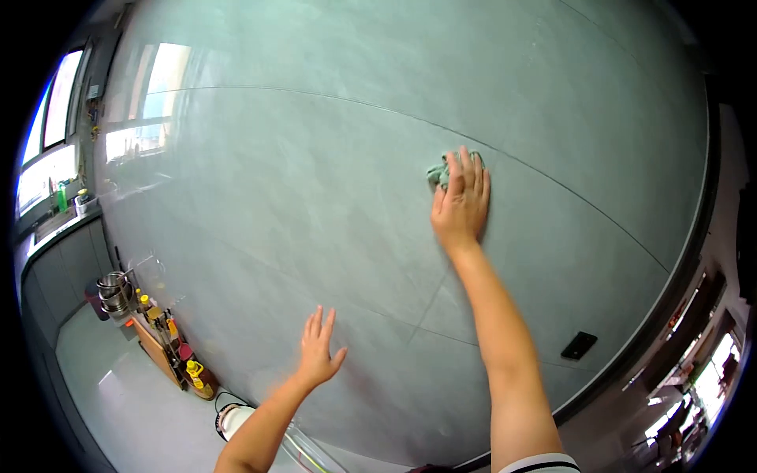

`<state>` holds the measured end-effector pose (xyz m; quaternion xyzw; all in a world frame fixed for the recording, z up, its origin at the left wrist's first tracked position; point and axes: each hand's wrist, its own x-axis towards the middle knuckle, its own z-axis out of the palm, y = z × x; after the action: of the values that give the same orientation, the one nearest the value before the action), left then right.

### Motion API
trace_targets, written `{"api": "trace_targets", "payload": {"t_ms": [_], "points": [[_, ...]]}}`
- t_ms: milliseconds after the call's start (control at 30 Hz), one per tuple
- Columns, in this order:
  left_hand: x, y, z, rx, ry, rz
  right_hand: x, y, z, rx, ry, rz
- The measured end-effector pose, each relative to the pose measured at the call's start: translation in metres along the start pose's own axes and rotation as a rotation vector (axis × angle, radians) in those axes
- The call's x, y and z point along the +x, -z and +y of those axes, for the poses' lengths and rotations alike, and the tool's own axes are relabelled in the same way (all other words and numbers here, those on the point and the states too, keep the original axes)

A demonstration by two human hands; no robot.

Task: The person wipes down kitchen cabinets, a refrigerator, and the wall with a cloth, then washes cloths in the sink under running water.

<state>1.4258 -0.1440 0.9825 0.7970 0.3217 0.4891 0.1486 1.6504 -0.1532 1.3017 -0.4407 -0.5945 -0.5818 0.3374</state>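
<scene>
My right hand (464, 203) presses a crumpled green cloth (436, 174) against the grey tiled wall (315, 197), just below a long tile joint. Its fingers lie over the cloth and hide most of it. Lower and further left, my left hand (321, 353) is open, with the thumb held apart from the fingers and nothing in it. I cannot tell whether it touches the wall or only hovers close to it.
A black switch plate (579, 345) sits low on the wall's right side. Along the counter (110, 394) at left stand steel pots (115, 293), a cutting board (158, 351) and yellow-capped bottles (199, 377). A white round appliance (235, 419) is near my left forearm. Windows (59, 110) are far left.
</scene>
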Motion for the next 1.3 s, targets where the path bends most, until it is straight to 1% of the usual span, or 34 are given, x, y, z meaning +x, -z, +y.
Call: {"api": "trace_targets", "payload": {"t_ms": [67,100,167,233,300,400,433,500,567,600,667,733,767,800,833,867,933,1000,1033,1100,1167,1233,1300], "points": [[-0.004,0.002,-0.005,0.021,0.068,-0.026,-0.021,-0.024,-0.030,-0.118,0.048,-0.044],[-0.009,0.002,-0.008,0.028,0.110,-0.041,-0.049,-0.035,-0.048,-0.072,0.143,-0.143],[-0.022,-0.004,-0.020,0.009,0.115,-0.022,-0.113,-0.036,-0.087,0.122,0.288,-0.359],[-0.042,-0.010,-0.021,-0.016,0.139,-0.041,-0.203,-0.041,-0.115,0.319,0.477,-0.555],[-0.060,-0.008,-0.019,-0.033,0.169,-0.090,-0.279,-0.040,-0.121,0.491,0.735,-0.664],[-0.092,-0.017,-0.024,-0.009,0.222,-0.169,-0.293,-0.025,-0.104,0.650,0.595,-0.772],[-0.101,-0.017,-0.025,-0.027,0.234,-0.180,-0.274,-0.016,-0.098,0.585,0.494,-0.753],[-0.111,-0.019,-0.030,-0.063,0.258,-0.186,-0.203,0.004,-0.080,0.413,0.318,-0.591],[-0.119,-0.024,-0.032,-0.081,0.307,-0.184,-0.191,0.009,-0.062,0.197,0.220,-0.423],[-0.127,-0.030,-0.030,-0.092,0.328,-0.187,-0.201,0.011,-0.054,0.077,0.203,-0.390],[-0.142,-0.045,-0.030,-0.124,0.320,-0.195,-0.240,0.012,-0.054,0.064,0.233,-0.456],[-0.154,-0.058,-0.026,-0.145,0.332,-0.220,-0.347,0.017,-0.072,0.318,0.250,-0.763],[-0.158,-0.064,-0.020,-0.148,0.350,-0.239,-0.399,0.025,-0.077,0.467,0.219,-0.954],[-0.162,-0.071,-0.017,-0.149,0.363,-0.258,-0.432,0.037,-0.073,0.443,0.454,-1.021],[-0.166,-0.079,-0.014,-0.154,0.357,-0.265,-0.445,0.046,-0.069,0.414,0.691,-1.078],[-0.173,-0.087,-0.014,-0.160,0.353,-0.276,-0.455,0.047,-0.061,0.426,0.670,-1.052],[-0.186,-0.104,-0.011,-0.154,0.359,-0.284,-0.444,0.054,-0.047,0.449,0.620,-1.010],[-0.193,-0.127,-0.004,-0.139,0.380,-0.263,-0.386,0.065,-0.024,0.467,0.435,-0.903],[-0.196,-0.141,0.004,-0.140,0.406,-0.263,-0.360,0.070,-0.010,0.399,0.384,-0.798],[-0.204,-0.175,0.017,-0.159,0.446,-0.256,-0.350,0.075,0.012,0.323,0.322,-0.673],[-0.215,-0.209,0.028,-0.193,0.491,-0.243,-0.369,0.072,0.023,0.301,0.295,-0.632],[-0.232,-0.238,0.043,-0.245,0.550,-0.219,-0.446,0.066,0.014,0.395,0.499,-0.737],[-0.255,-0.259,0.056,-0.251,0.630,-0.205,-0.543,0.069,0.002,0.536,0.721,-0.964]]}}
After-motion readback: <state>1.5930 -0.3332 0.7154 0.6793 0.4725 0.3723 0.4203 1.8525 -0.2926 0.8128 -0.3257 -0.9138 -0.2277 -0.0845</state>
